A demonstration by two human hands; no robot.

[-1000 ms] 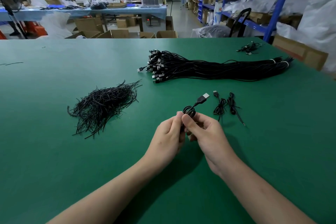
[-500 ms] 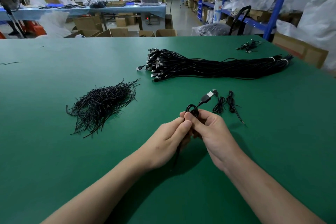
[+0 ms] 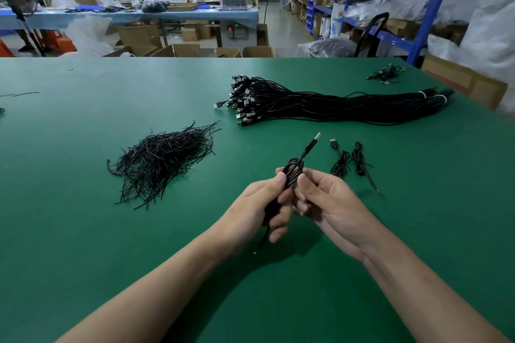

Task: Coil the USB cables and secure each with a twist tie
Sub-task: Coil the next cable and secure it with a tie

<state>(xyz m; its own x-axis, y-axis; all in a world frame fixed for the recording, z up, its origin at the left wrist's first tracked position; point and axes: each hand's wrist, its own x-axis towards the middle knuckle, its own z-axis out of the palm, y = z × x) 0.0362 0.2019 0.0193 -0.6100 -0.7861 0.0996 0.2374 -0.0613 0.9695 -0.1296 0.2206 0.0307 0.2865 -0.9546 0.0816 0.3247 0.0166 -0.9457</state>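
Green table (image 3: 83, 231) — left hand (image 3: 256, 209), right hand (image 3: 334, 209) gripping coiled cable (image 3: 292, 172)

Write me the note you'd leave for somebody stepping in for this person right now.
Left hand: grips the coiled cable above the table, with the plug pointing away.
Right hand: pinches the same coil near its top.
Twist ties: loose heap to the left.
Bundle of uncoiled cables: farther back, on the right.
Done: two coiled cables lie right of the hands; whether they are tied is too small to tell.
Left: I can't see a tie on the held coil, so check it and tie it if needed, then work through the bundle.
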